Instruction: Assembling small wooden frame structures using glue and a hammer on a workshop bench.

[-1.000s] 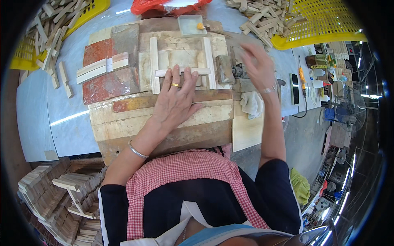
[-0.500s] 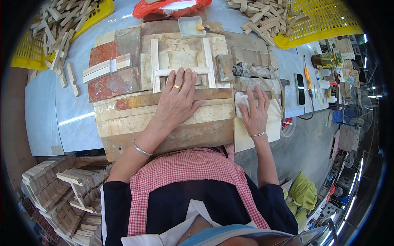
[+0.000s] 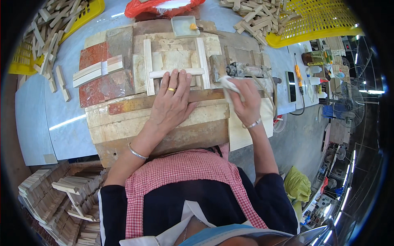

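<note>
My left hand (image 3: pixel 172 102) lies flat, fingers spread, on a pale wooden frame (image 3: pixel 174 69) made of two upright slats and a cross slat, which rests on a worn wooden work board (image 3: pixel 123 123). Its fingertips press the cross slat. My right hand (image 3: pixel 244 102) is closed on a white cloth (image 3: pixel 227 84), held just right of the frame's right slat and next to a grey metal power tool (image 3: pixel 246 70).
A small tray of glue with a brush (image 3: pixel 184 25) sits behind the frame. Bundled slats (image 3: pixel 98 70) lie on a red slab at left. Yellow baskets of wood pieces (image 3: pixel 312 20) (image 3: pixel 45 33) stand at the back corners. Stacked wooden frames (image 3: pixel 57 197) fill the lower left. A phone (image 3: pixel 291 86) and screwdriver lie right.
My right hand came down from the tool, took up the white cloth and lifted it toward the frame's right slat. My left hand stayed on the frame.
</note>
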A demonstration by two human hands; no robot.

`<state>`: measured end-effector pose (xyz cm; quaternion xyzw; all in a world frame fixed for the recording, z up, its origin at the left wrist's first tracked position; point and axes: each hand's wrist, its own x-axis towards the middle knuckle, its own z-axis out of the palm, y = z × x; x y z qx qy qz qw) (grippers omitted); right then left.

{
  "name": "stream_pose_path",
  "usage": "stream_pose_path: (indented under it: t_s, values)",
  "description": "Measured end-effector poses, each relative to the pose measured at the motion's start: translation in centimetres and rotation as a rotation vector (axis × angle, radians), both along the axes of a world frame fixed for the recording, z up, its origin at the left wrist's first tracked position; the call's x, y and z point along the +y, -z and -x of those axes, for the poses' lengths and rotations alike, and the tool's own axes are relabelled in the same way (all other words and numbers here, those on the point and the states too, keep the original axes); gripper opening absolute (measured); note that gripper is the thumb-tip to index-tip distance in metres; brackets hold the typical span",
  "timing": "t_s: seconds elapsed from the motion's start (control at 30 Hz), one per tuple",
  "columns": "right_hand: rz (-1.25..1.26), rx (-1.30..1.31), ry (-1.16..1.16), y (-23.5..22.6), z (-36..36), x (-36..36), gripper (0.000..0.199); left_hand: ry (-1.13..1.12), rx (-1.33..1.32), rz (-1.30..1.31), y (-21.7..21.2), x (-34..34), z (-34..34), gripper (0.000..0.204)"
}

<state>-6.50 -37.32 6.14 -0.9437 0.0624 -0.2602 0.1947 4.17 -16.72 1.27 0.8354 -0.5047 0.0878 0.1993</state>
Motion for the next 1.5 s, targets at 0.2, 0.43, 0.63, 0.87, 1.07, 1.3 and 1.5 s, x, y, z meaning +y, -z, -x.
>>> stream_pose_path:
  t_s: [0.2, 0.43, 0.63, 0.87, 1.07, 1.3, 1.5]
  values:
    - [0.078, 0.163, -0.146, 1.5, -8.3, 1.3, 0.025, -0.002, 0.014, 0.012, -0.1, -0.2, -0.3, 0.077]
    - [-0.078, 0.071, -0.561, 0.0, -13.7, 7.8, 0.018, 0.034, 0.148, 0.024, 1.5, 0.8, 0.7, 0.061]
    - [0.144, 0.174, -0.392, 1.7, -15.0, 8.9, 0.016, 0.051, 0.105, 0.044, 0.2, 0.6, 0.3, 0.054]
    - [-0.61, 0.501, -0.062, -3.7, -3.6, -2.6, 0.027, 0.055, 0.023, 0.255, -0.8, -0.4, -2.0, 0.042]
    - [-0.235, 0.425, 0.173, 2.2, 7.6, -5.1, 0.034, 0.035, 0.102, -0.029, -1.8, -2.4, -6.2, 0.029]
    - [0.068, 0.241, 0.233, 3.6, 9.6, -1.6, 0.05, -0.09, 1.133, 0.815, -5.7, -4.8, -6.5, 0.031]
    - [0.195, 0.242, 0.207, 3.3, 9.5, -0.8, 0.051, -0.332, 1.622, 0.826, -4.4, -2.9, -2.6, 0.032]
